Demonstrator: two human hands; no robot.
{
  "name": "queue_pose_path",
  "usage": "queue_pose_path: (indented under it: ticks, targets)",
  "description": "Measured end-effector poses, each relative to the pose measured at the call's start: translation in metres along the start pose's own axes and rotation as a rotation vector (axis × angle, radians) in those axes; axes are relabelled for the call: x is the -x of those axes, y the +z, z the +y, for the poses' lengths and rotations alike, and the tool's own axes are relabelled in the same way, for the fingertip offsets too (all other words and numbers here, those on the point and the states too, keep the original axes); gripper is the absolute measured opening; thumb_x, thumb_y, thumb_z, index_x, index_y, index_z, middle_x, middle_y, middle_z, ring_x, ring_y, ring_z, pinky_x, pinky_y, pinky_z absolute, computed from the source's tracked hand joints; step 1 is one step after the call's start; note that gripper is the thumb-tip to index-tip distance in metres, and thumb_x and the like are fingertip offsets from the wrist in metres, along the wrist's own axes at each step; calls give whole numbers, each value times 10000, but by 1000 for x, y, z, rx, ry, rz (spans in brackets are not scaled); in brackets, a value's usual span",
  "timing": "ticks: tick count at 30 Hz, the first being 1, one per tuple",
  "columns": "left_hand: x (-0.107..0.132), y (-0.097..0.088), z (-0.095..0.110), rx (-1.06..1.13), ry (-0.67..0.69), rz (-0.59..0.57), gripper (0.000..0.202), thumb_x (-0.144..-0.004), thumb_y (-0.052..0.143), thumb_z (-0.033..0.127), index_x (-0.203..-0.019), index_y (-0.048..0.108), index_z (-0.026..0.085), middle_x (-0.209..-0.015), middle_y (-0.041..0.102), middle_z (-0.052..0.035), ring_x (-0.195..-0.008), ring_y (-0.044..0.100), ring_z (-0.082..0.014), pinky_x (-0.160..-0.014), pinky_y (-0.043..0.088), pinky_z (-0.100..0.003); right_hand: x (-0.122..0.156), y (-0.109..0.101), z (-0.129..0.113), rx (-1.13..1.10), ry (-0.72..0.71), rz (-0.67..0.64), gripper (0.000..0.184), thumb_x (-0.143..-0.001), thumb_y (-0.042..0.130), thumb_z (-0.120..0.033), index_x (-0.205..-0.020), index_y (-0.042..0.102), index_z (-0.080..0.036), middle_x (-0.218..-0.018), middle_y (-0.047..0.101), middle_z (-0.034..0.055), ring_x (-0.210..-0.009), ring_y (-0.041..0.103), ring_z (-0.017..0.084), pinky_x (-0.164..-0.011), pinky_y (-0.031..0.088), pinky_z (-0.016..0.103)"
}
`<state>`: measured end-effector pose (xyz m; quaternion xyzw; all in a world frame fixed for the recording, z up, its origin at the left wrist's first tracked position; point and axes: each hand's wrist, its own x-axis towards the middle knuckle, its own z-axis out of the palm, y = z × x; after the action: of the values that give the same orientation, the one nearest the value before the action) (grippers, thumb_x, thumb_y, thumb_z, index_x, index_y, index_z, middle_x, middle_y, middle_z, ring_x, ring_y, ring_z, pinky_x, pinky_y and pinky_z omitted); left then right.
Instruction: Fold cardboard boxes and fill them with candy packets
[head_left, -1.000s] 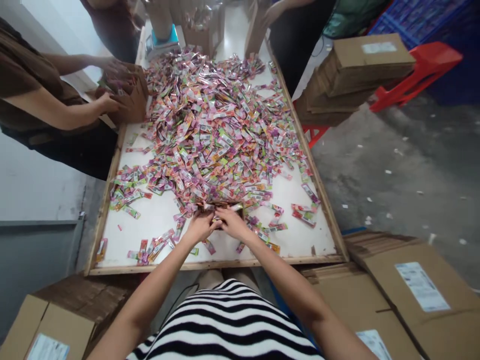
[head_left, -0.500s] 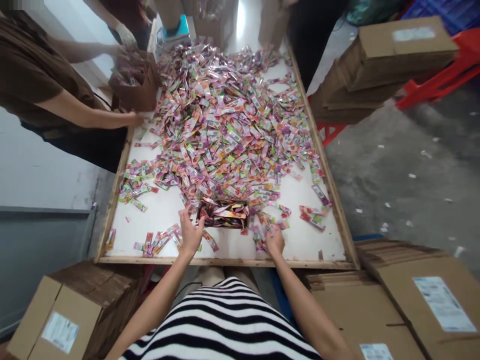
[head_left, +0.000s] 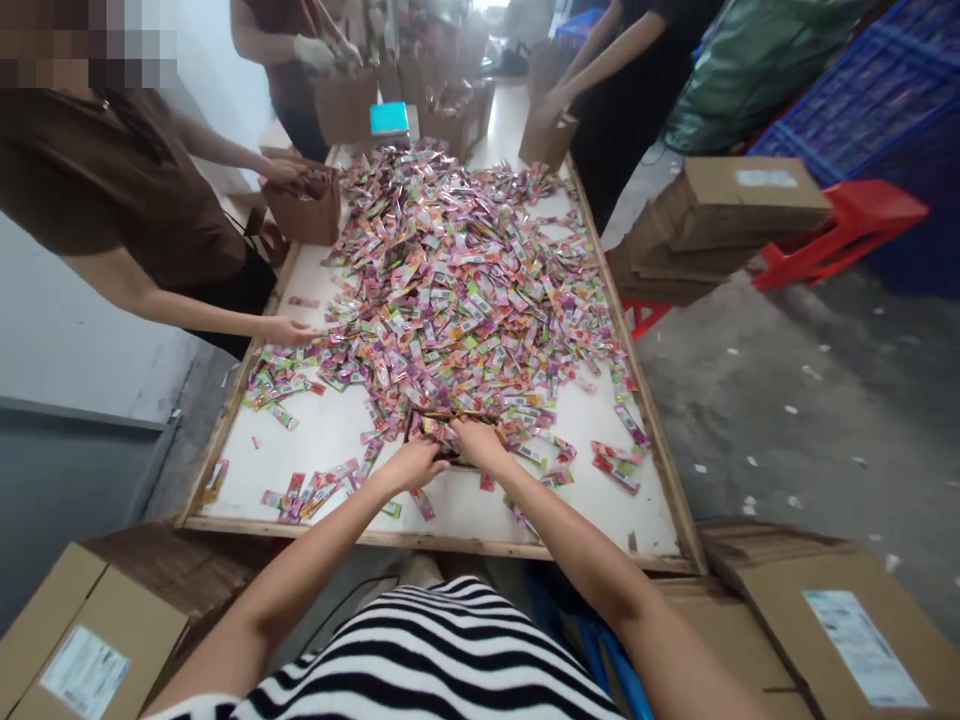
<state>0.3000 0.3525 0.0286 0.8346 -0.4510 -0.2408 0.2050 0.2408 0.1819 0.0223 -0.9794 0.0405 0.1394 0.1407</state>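
Drawn inward since half a second ago, the bare left hand [head_left: 417,463] and bare right hand [head_left: 478,440] bend palm-down over the small open brown cardboard box [head_left: 442,412], fingers lowered, though whether either grip is closed on anything cannot be told. Glossy pink-and-green plastic sachets [head_left: 432,429] lie inside the box, which sits on the white, wood-edged bench [head_left: 330,430] at the near foot of a large multicoloured sachet heap [head_left: 457,290].

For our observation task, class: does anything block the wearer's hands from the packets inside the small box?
Nothing visible does. The left hand and right hand are at the open top of the box, with packets showing there.
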Motion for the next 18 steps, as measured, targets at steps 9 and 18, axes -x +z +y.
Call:
queue_pose_path:
  ticks: [9, 18]
  targets:
    - [22, 9, -32, 341, -424, 470, 559, -884, 647, 398, -1382, 553, 164, -1326, 656, -168, -1239, 614, -299, -1053, 477, -439, 78, 3, 77, -337, 301, 685, 402, -957, 415, -264, -1243, 680, -168, -1242, 678, 156, -1161, 592, 316, -1036, 430, 491]
    - [0, 36, -50, 450, -550, 188, 326, -940, 461, 275, -1110, 705, 142, -1121, 771, -157, -1047, 713, -279, -886, 531, -349, 36, 31, -10, -91, 76, 406, 468, -922, 573, -278, -1378, 579, -173, -1285, 636, 170, -1194, 548, 313, -1036, 423, 447]
